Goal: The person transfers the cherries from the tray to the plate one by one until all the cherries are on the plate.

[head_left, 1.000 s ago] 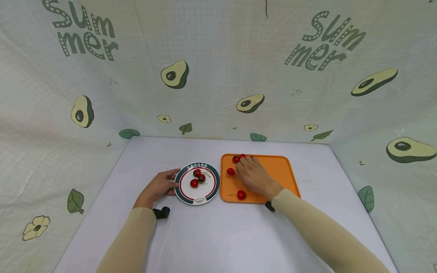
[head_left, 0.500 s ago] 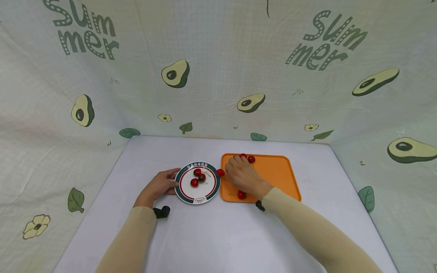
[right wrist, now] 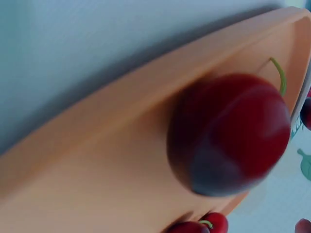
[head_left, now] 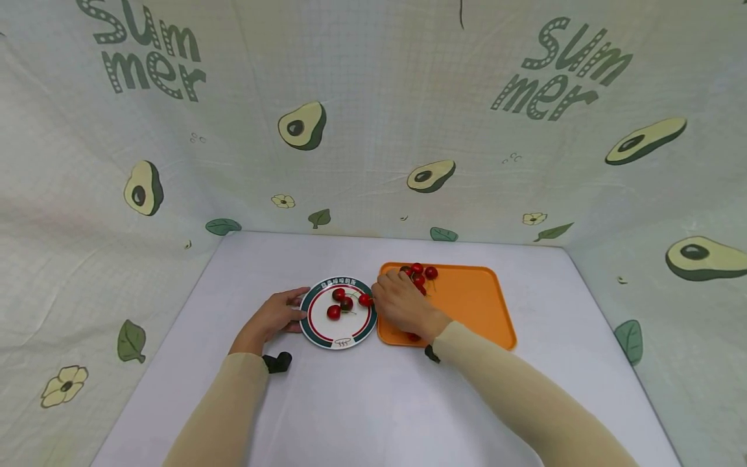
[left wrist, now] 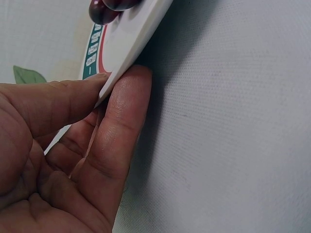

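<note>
My left hand point(head_left: 279, 316) grips the left rim of a round white plate point(head_left: 327, 334) with a green border. In the left wrist view the thumb is on top of the rim and fingers are underneath, with the plate tilted in that view. Three dark red cherries point(head_left: 334, 312) with stems are grouped on the plate. At the plate's right rim, my right hand point(head_left: 403, 303) holds another red cherry point(head_left: 365, 300) at its fingertips, the fruit hanging out to the left. The pinch itself is hidden by the back of the hand.
An orange tray point(head_left: 473, 305) stands right of the plate. Several cherries point(head_left: 431, 272) lie along its back left part. One more cherry point(right wrist: 231, 133) lies near its front edge, large in the right wrist view. A patterned cloth point(head_left: 362, 117) hangs behind the white table point(head_left: 327, 408).
My right hand has moved left from the tray, carrying a cherry over the plate's right rim. Cherries it covered in the tray now show. The left hand stays at the plate.
</note>
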`<state>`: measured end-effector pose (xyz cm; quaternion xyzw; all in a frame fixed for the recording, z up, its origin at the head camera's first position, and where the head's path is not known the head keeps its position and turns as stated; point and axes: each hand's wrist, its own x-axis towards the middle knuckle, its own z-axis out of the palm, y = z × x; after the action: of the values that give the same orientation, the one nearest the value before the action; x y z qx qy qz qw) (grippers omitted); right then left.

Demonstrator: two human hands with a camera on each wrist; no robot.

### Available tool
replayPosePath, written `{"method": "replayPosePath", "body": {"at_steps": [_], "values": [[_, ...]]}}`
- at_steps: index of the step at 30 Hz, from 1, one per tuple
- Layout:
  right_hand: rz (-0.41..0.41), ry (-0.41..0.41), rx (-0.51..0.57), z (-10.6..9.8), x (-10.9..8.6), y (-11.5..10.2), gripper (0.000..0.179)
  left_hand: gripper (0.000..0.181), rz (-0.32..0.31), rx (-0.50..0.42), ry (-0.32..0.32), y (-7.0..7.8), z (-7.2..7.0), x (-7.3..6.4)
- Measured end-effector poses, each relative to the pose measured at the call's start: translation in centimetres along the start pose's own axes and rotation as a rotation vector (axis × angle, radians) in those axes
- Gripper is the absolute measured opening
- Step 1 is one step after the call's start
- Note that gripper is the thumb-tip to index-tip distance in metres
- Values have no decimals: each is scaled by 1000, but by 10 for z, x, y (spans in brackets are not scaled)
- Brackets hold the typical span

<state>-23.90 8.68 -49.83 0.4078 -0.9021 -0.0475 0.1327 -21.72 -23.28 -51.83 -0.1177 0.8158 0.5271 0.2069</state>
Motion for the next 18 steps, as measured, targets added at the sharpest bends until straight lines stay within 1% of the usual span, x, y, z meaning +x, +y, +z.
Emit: {"method": "replayPosePath", "body": {"at_steps": [7,15,18], "values": [[-12,-18,-23,6,6,-8,19,70,9,-3,-5,-1,0,1],[-17,-30,-30,8,9,-14,18,70,13,-32,-14,-2,0,2],[-20,-20,-39,8,9,-15,17,70,14,-41,-16,-2,0,1]]}}
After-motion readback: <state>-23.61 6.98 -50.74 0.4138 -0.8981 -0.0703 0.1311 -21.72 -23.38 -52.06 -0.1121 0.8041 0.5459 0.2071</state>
